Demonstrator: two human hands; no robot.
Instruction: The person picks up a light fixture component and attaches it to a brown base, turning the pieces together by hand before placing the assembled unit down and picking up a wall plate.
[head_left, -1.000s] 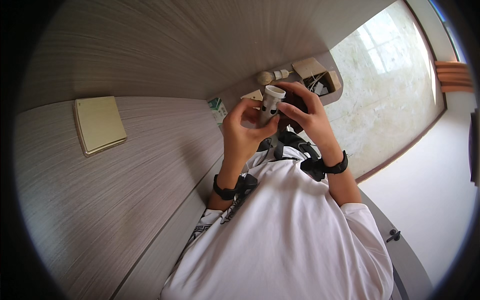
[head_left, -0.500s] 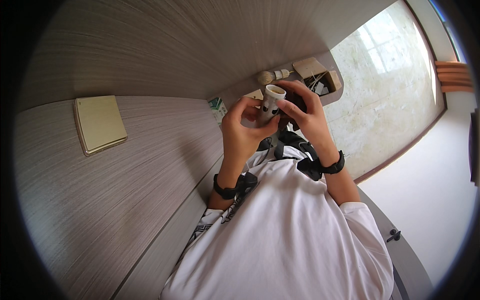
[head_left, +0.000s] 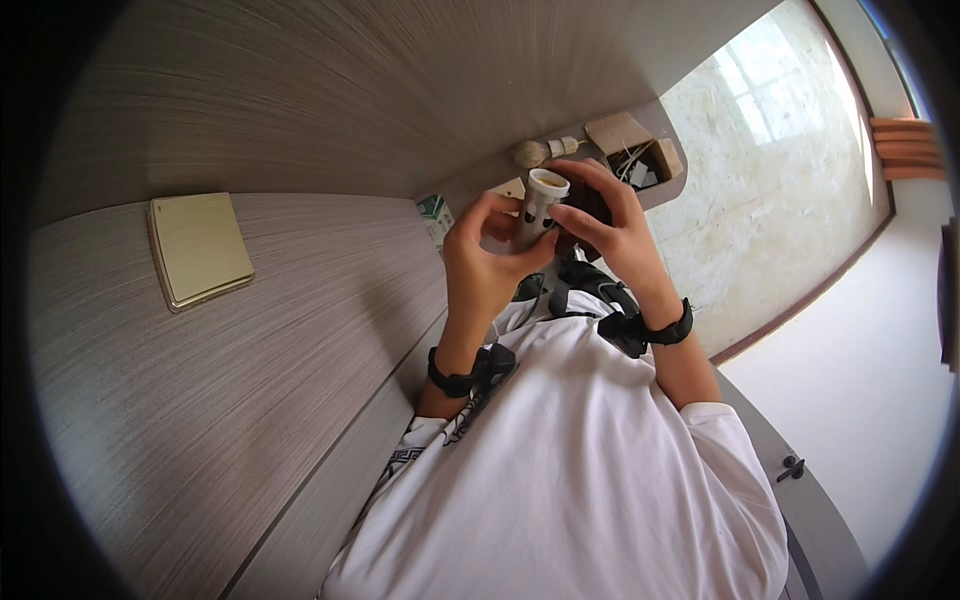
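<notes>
Both my hands are raised in front of my body around a small, pale cylindrical container [head_left: 537,212] with dark oval spots and a white rim. It stands nearly upright, slightly tilted, and something tan shows inside its round top. My left hand [head_left: 488,240] grips its lower part between thumb and fingers. On the other side, the thumb of my right hand [head_left: 618,222] presses just below the rim, while its fingers arch behind the container. A dark brown shape [head_left: 592,208] shows under the right hand's fingers; I cannot tell what it is.
A tan-headed brush-like object [head_left: 535,153] lies beyond my hands. Next to it, an open cardboard box [head_left: 660,165] holds cables and small blocks. A green and white carton [head_left: 436,218] is left of my hands. A flat gold-coloured case [head_left: 205,250] rests on the wood-grain surface [head_left: 270,380].
The container's rim has shifted very slightly left and the right thumb has slid a little along its side. The left hand keeps its hold.
</notes>
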